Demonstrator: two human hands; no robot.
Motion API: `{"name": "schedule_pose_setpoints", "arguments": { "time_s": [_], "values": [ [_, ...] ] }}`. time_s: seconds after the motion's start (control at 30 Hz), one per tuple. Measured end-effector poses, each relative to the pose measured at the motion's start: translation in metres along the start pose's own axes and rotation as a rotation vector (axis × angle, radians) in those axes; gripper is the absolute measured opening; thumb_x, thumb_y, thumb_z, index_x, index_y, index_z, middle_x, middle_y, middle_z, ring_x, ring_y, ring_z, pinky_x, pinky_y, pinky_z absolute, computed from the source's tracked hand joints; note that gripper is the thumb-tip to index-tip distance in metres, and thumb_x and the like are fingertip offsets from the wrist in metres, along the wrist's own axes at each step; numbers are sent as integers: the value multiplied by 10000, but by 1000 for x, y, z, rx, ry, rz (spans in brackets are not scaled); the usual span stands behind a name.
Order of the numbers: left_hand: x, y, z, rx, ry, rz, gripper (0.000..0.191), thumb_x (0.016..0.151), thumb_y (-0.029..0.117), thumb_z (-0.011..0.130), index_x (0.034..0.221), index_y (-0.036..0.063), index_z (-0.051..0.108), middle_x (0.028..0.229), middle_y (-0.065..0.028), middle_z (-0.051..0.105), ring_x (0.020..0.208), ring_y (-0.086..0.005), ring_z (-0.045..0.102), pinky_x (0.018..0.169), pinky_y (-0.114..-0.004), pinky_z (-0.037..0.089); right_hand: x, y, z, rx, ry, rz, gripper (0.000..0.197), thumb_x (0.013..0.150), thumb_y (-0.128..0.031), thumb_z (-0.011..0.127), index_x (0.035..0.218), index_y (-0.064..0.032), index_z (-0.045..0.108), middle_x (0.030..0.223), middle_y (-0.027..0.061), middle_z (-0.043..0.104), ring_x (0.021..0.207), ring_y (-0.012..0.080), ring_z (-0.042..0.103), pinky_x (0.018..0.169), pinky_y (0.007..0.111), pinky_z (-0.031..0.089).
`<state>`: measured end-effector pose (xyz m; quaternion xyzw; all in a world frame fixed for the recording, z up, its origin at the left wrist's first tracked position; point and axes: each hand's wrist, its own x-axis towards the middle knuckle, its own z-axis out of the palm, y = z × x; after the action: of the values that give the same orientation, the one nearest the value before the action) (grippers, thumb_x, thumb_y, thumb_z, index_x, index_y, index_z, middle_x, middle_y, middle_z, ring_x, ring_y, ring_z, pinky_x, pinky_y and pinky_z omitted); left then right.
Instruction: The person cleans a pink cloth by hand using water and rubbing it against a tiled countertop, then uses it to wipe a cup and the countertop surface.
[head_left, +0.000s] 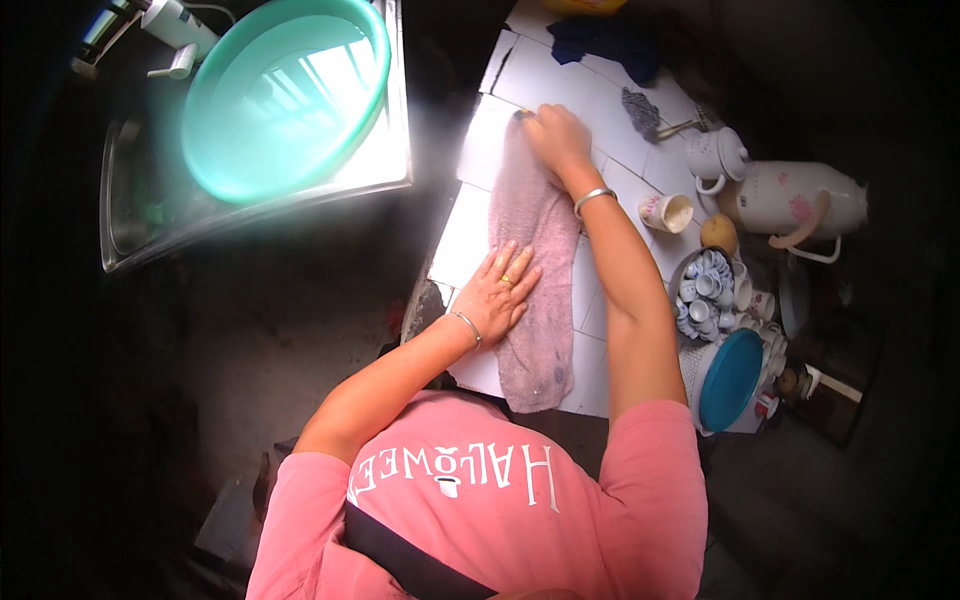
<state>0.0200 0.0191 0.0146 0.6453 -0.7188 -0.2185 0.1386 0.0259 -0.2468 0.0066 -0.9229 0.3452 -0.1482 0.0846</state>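
A worn pink towel (536, 322) lies lengthwise over the white tiled counter, its near end hanging at the front edge. My left hand (499, 292) presses flat on the towel's left side, fingers slightly spread, with a ring and a bracelet on. Near the towel's far end, my right hand (557, 139) is closed in a fist on something small, dark and yellow at the tip; what it is cannot be made out. A bracelet circles the right wrist.
Left of the counter, a green plastic basin (289, 105) of water stands on a metal sink (300, 191). Along the right are a paper cup (666, 214), a lidded mug (716, 157), a thermos flask (795, 199), a bowl of small cups (703, 292), a blue lid (731, 380) and a dark cloth (604, 45).
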Motion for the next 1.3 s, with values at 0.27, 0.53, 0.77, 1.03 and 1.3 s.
{"name": "schedule_pose_setpoints", "arguments": {
  "time_s": [0.27, 0.53, 0.77, 1.03, 1.3],
  "values": [
    [29, -40, -11, -84, 34, 81, 469, 794, 193, 591, 1250, 111, 521, 1326, -127, 458, 1201, -354, 434, 934, -431, 419, -197, -61, -109, 231, 73, 132, 279, 797, -157, 640, 1026, -10, 581, 938, 173, 571, 914, 356, 548, 806, 431, 448],
    [93, -47, -89, 610, -261, 26, 510, 905, 167, 485, 1395, 267, 382, 1538, -73, 187, 1419, -270, 165, 1146, -408, 165, -369, -94, -120, 103, -207, 603, 581, 718, -357, 726, 1112, 2, 496, 1005, 212, 505, 896, 404, 543, 754, 480, 451],
    [85, -56, -79, 698, -141, 154, 244, 886, 167, 473, 1104, 109, 566, 1490, -115, 284, 1398, -288, 217, 1133, -428, 197, -357, -79, -93, 268, -33, 703, 385, 681, -215, 695, 911, -20, 456, 874, 199, 540, 836, 413, 550, 705, 473, 452],
    [24, -33, -77, 109, -130, -70, 304, 695, 149, 666, 930, 28, 517, 1028, -170, 577, 989, -334, 543, 861, -403, 440, -253, -54, -156, 448, 278, 524, 285, 697, -118, 660, 903, -30, 483, 776, 145, 542, 729, 222, 555, 687, 349, 465],
    [-32, 12, -57, -387, 130, -422, 412, 767, 245, 649, 1083, 42, 479, 898, -227, 607, 873, -389, 597, 747, -450, 469, -126, -14, -197, 214, 230, 190, 276, 689, -120, 621, 953, -79, 553, 916, 157, 599, 890, 340, 564, 781, 429, 461]
  ]
}}
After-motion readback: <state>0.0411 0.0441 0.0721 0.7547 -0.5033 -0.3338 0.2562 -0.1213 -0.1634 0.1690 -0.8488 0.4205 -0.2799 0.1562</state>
